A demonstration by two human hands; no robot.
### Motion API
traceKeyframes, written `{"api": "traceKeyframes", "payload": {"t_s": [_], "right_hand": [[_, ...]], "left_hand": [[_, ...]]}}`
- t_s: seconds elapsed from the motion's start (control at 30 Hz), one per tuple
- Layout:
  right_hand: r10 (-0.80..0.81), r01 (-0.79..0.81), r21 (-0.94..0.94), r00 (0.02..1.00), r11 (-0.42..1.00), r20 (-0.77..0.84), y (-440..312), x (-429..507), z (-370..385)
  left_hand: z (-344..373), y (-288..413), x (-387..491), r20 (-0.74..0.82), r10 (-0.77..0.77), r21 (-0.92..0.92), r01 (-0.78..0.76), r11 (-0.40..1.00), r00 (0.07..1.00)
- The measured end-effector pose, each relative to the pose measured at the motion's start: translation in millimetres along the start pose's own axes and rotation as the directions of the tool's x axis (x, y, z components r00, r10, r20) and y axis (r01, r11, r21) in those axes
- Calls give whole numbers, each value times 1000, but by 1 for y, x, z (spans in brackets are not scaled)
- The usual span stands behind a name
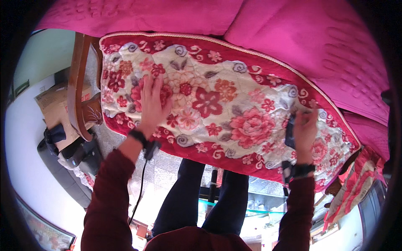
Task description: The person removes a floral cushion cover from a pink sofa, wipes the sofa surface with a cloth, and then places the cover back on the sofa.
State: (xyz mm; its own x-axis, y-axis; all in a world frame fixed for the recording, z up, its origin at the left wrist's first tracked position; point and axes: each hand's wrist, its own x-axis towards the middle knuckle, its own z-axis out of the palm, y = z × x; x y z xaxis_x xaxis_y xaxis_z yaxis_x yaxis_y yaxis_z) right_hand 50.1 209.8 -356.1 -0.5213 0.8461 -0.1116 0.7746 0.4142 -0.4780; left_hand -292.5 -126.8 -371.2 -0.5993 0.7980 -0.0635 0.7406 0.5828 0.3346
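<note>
My left hand (pixel 153 105) lies over the left part of a quilted floral seat cover (pixel 207 128), fingers stretched out and holding nothing. Toward the cover's right end is my right hand (pixel 304 130), blurred, with its fingers partly curled. A dark flat object (pixel 290 130) shows along that hand's inner side; its kind, and whether the hand grips it, cannot be made out. The cover has a cream middle with red flowers, a red border and a pale corded edge. Black bands with small dark devices circle both wrists, and a cable (pixel 140 191) hangs from the left one.
Bright pink padded upholstery (pixel 176 15) rises behind the cover. A carved wooden armrest (pixel 77 84) stands at the left, with a cardboard box (pixel 56 106) and a black seat (pixel 62 172) beyond. Behind my legs is a glass-topped table (pixel 263 204). A red-and-tan bag (pixel 355 188) sits at the right.
</note>
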Motion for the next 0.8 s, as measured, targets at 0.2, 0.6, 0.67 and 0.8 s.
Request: {"api": "traceKeyframes", "payload": {"t_s": [0.2, 0.6, 0.67, 0.8], "right_hand": [[329, -211, -252, 636, 944, 698, -27, -127, 27], [462, -453, 490, 880, 745, 112, -13, -180, -45], [678, -565, 684, 721, 461, 139, 25, -206, -68], [873, -541, 830, 462, 139, 154, 126, -254, -94]], "left_hand": [[1, 11, -93, 382, -299, 152, 260, 954, 874], [18, -24, -12, 742, -151, -13, 239, 971, 654], [23, 10, -17, 741, -138, -113, 324, 939, 658], [20, 144, -46, 631, 143, -344, 110, 932, 762]]}}
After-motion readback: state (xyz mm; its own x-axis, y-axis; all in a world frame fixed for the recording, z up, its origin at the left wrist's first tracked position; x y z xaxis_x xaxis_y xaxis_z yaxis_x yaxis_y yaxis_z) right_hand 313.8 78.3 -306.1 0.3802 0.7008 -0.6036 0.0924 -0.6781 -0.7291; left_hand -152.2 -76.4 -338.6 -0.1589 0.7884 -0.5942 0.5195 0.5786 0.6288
